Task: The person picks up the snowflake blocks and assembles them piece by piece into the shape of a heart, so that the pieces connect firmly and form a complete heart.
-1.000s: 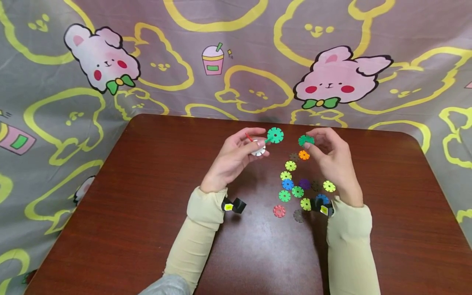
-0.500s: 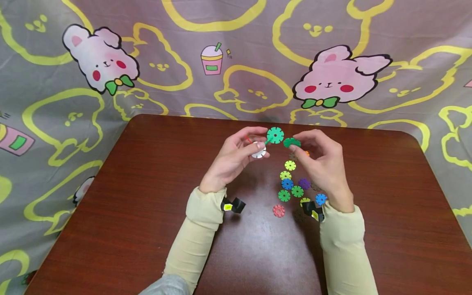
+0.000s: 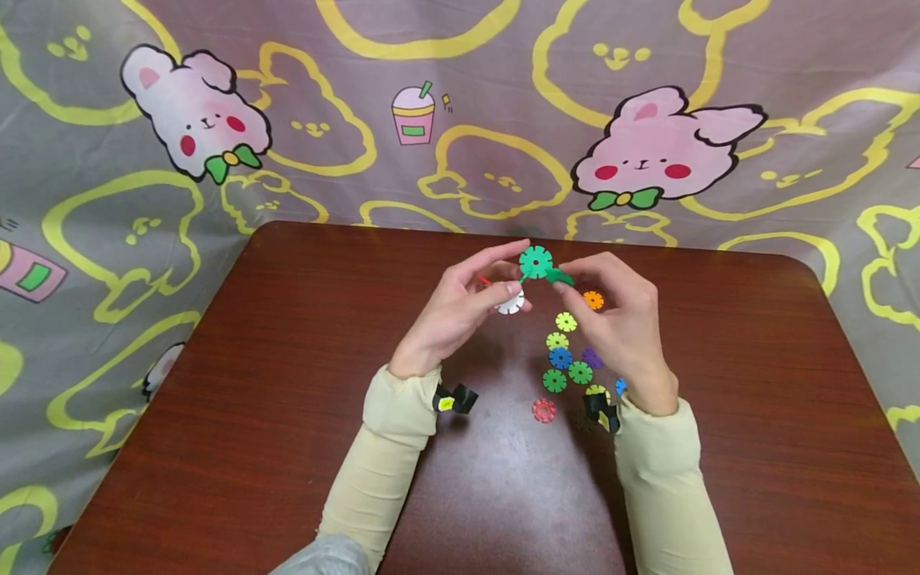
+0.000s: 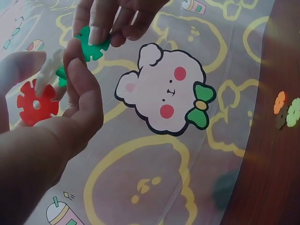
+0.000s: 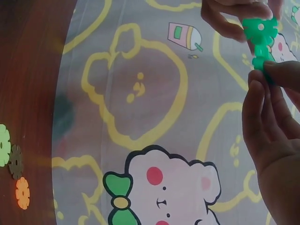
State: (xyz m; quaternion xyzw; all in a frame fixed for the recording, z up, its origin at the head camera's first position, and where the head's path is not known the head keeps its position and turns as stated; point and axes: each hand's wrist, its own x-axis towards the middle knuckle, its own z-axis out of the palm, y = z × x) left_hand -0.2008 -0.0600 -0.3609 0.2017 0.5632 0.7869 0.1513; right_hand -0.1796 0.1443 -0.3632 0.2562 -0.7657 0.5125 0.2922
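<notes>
In the head view, the right hand [image 3: 620, 315] holds the pinched green disc [image 3: 561, 278] between thumb and fingers, raised above the brown table [image 3: 273, 399]. Just left of the pinched green disc, and meeting it at the lower right edge, is the upright green disc [image 3: 535, 270]; whether their notches are joined I cannot tell. The left hand [image 3: 460, 299], farther left of the pinched green disc, has its thumb on the white disc [image 3: 511, 305] and grips it, a fingertip near the upright green disc. A red disc [image 3: 485, 280] pokes out among its fingers. Nearer the person than the pinched green disc lie loose pieces: an orange disc [image 3: 592, 301], yellow discs [image 3: 565, 323], a blue disc [image 3: 561, 358], a purple disc [image 3: 591, 358], loose green discs [image 3: 554, 382] and a pinkish disc [image 3: 544, 412]. Beyond it hangs a printed cloth [image 3: 287, 128].

In the left wrist view, the pinched green disc shows its broad face under the right hand's fingers. Below and left of it, the white disc slants against the red disc in the left hand; far to its right are the orange disc and a brown disc [image 4: 281, 118].

In the right wrist view, the upright green disc appears directly above the pinched green disc.
</notes>
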